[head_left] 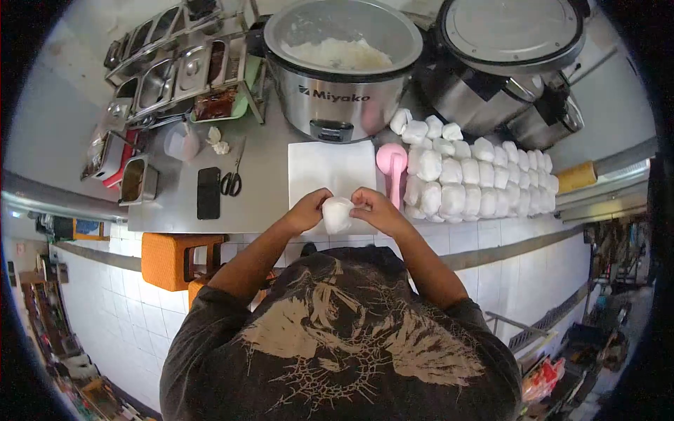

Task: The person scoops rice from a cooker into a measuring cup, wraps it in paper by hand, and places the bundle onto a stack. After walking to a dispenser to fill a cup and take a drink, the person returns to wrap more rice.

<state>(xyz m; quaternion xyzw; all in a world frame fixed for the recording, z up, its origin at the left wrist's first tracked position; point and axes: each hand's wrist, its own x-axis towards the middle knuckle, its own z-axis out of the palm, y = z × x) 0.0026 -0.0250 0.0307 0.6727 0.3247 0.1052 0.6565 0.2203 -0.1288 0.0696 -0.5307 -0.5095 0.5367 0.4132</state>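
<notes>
Between my two hands is a white wrapped rice packet point(338, 215), rounded and smooth, held near the front edge of the metal table. My left hand point(309, 210) pinches its left side, with fingers closed on the wrapper. On the opposite side, my right hand point(376, 212) grips the wrapper with thumb and fingers. Behind the packet lies a stack of white sheets point(331, 165). A pink scoop point(393, 165) rests just right of the sheets. Many similar white packets point(484, 184) are piled in rows further right.
A large Miyako rice cooker point(337, 98) with white rice inside stands behind the sheets. To its right are more cookers and a lid point(512, 31). A black phone point(208, 194), scissors point(232, 181) and metal food trays point(156, 84) are at left. An orange stool point(165, 261) stands below.
</notes>
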